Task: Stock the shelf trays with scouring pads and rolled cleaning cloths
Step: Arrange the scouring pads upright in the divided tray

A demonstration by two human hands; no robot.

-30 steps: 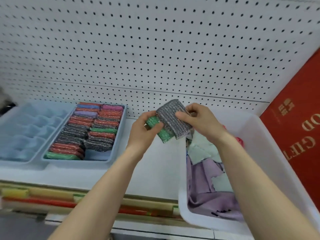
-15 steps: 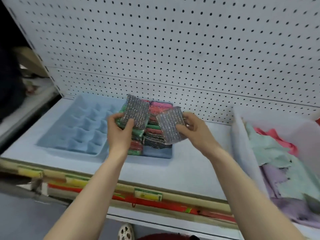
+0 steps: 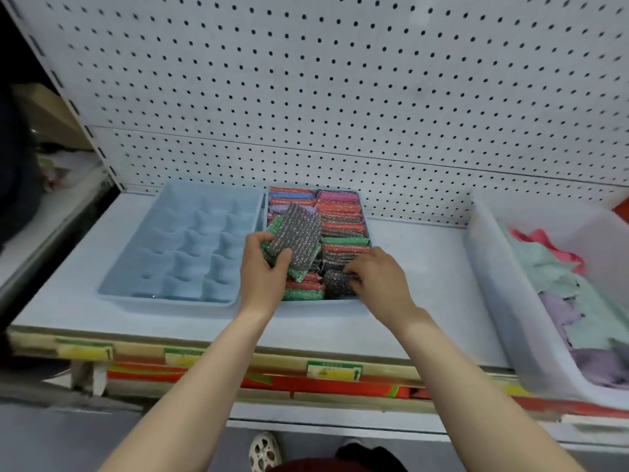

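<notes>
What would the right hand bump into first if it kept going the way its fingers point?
The right hand points left and slightly down, its fingers already on a silver scouring pad at the tray's front corner. Going on, it would likely press that pad against the neighbouring stacked pads; depth is uncertain.

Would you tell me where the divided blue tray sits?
The divided blue tray sits on the shelf's left side, directly left of the pad-filled tray.

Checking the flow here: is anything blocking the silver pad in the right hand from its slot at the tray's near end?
Nothing visible: the right hand presses the silver pad into the tray.
</notes>
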